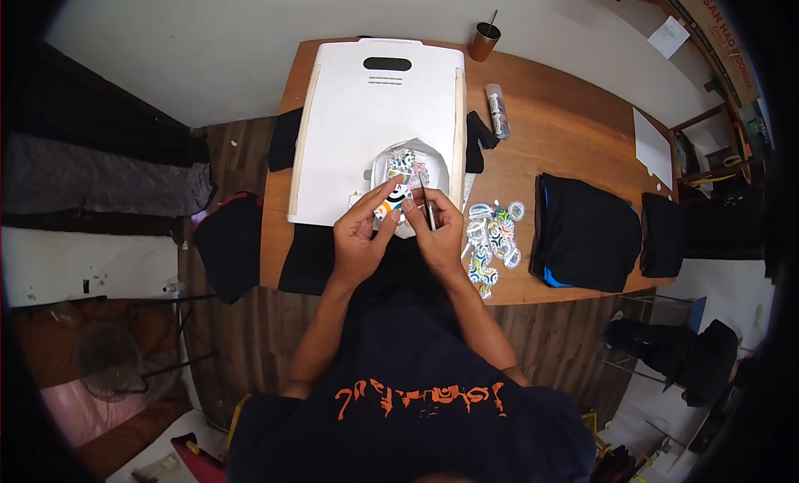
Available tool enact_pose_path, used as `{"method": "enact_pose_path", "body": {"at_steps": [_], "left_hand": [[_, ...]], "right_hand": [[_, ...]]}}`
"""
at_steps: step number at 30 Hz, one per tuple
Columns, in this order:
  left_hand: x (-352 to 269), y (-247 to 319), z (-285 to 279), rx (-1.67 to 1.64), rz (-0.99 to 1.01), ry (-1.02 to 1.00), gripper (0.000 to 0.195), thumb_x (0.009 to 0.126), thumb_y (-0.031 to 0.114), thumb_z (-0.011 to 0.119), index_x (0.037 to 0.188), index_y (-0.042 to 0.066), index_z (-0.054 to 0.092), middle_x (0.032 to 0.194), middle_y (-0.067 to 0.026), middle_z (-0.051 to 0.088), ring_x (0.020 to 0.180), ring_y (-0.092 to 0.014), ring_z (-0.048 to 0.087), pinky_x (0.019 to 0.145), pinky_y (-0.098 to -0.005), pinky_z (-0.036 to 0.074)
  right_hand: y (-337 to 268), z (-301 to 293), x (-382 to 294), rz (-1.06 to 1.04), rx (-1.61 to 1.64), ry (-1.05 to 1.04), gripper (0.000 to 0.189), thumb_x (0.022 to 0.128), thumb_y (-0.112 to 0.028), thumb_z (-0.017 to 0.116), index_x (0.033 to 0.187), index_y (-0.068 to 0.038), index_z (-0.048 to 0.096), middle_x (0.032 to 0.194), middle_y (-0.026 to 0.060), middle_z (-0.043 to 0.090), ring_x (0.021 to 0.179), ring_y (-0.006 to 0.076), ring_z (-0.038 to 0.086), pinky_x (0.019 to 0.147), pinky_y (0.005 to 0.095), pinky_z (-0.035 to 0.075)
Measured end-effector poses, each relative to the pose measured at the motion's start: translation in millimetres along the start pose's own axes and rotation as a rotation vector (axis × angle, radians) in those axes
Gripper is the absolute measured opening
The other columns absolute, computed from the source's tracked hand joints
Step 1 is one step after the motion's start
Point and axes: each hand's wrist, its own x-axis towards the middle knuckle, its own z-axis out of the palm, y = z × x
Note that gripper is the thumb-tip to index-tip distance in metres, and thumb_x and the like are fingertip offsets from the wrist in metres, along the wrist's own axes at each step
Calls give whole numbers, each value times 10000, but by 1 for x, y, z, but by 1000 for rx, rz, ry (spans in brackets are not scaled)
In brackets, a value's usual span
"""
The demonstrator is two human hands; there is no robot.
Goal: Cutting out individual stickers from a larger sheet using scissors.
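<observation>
My left hand [365, 236] and my right hand [437, 230] meet over the near end of a white board with a dark oval slot [328, 121]. Between them they hold a round patterned sticker [393, 203]. A thin dark pointed tool with a pale handle, perhaps small scissors or tweezers [429, 208], also lies in my right hand. Under and beyond the fingers is a whitish open bag or dish [435, 160] with patterned cut pieces [401, 160] in it. To the right, a pile of round patterned stickers and cut pieces [496, 236] lies on the wooden table.
Folded black garments [587, 233] are stacked on the table [555, 139] at the right. Behind stand a brown cup [484, 42] with a stick in it and a lying clear cylinder [498, 111]. Black cloth [306, 258] lies under the board; another dark garment [231, 249] hangs at the left edge.
</observation>
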Motion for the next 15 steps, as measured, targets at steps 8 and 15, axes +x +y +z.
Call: {"method": "enact_pose_path", "body": {"at_steps": [8, 15], "left_hand": [[0, -4, 2, -15, -2, 15, 383, 923, -104, 596, 1305, -82, 576, 1271, -173, 605, 1164, -184, 581, 980, -269, 477], [1, -2, 2, -76, -71, -3, 401, 923, -102, 607, 1321, -85, 563, 1156, -114, 614, 1058, -126, 584, 896, -231, 487]], "right_hand": [[3, -4, -1, 50, -27, 41, 205, 908, -36, 695, 1097, 16, 637, 1011, 29, 663, 930, 63, 590, 767, 187, 458], [1, -5, -2, 0, -28, 21, 215, 944, -75, 647, 1140, 8, 620, 946, 24, 650, 835, 48, 565, 721, 177, 439]]}}
